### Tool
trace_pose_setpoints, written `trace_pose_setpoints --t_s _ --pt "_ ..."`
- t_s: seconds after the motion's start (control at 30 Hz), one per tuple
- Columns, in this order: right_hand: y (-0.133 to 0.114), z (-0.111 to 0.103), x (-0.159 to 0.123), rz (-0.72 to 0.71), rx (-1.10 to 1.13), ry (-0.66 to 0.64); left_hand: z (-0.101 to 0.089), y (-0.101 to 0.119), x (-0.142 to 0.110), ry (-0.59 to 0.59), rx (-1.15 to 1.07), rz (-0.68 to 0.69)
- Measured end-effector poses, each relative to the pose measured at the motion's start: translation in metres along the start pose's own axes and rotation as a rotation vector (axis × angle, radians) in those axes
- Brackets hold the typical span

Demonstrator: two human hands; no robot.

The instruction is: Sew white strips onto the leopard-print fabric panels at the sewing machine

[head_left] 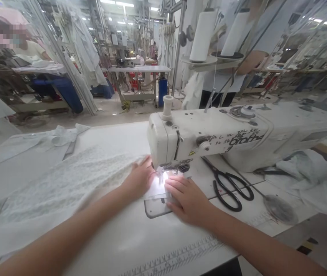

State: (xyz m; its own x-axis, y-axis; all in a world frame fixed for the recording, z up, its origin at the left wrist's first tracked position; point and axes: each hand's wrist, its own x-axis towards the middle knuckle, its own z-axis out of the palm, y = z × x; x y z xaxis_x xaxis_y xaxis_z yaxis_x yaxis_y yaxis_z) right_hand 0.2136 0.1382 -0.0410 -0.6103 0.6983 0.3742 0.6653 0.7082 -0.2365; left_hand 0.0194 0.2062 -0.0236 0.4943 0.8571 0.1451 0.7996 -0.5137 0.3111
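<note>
A white sewing machine (198, 132) stands in front of me, its lamp lighting the needle area. My left hand (140, 177) lies on the pale patterned fabric (74, 172) just left of the machine head, fingers reaching forward and partly blurred. To the right of the needle, my right hand (191, 199) rests with fingers stretched out flat over the fabric's lit edge. The metal plate (159, 209) shows below the cloth. Glare hides the needle and the fabric right beneath it. Neither hand is visibly gripping anything.
Black-handled scissors (229, 188) lie right of my right hand. Crumpled white cloth (310, 176) sits farther right. A ruler strip (175, 257) runs along the front table edge. Thread cones (203, 36) stand above the machine. Other people work behind.
</note>
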Motion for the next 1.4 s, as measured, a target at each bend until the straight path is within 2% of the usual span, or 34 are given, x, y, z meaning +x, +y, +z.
trace_pose_setpoints --t_s 0.23,0.4,0.7,1.03,1.27,1.4 --pt "0.004 0.0 -0.001 0.033 0.001 -0.039 0.005 0.006 -0.036 0.002 -0.154 0.26" --pt "0.006 -0.001 -0.002 0.026 -0.007 -0.054 0.011 0.004 -0.04 -0.004 -0.124 0.282" --pt "0.006 -0.004 -0.003 0.038 -0.005 -0.109 0.01 0.004 -0.04 -0.063 -0.07 0.217" --pt "0.007 -0.004 -0.004 0.047 0.012 -0.159 0.007 0.001 -0.041 -0.037 -0.093 0.318" --pt "0.008 -0.005 -0.004 0.058 0.01 -0.141 0.002 0.0 -0.037 -0.045 -0.12 0.327" --pt "0.007 -0.007 -0.007 -0.037 0.051 -0.105 -0.002 -0.001 -0.04 -0.072 -0.173 0.393"
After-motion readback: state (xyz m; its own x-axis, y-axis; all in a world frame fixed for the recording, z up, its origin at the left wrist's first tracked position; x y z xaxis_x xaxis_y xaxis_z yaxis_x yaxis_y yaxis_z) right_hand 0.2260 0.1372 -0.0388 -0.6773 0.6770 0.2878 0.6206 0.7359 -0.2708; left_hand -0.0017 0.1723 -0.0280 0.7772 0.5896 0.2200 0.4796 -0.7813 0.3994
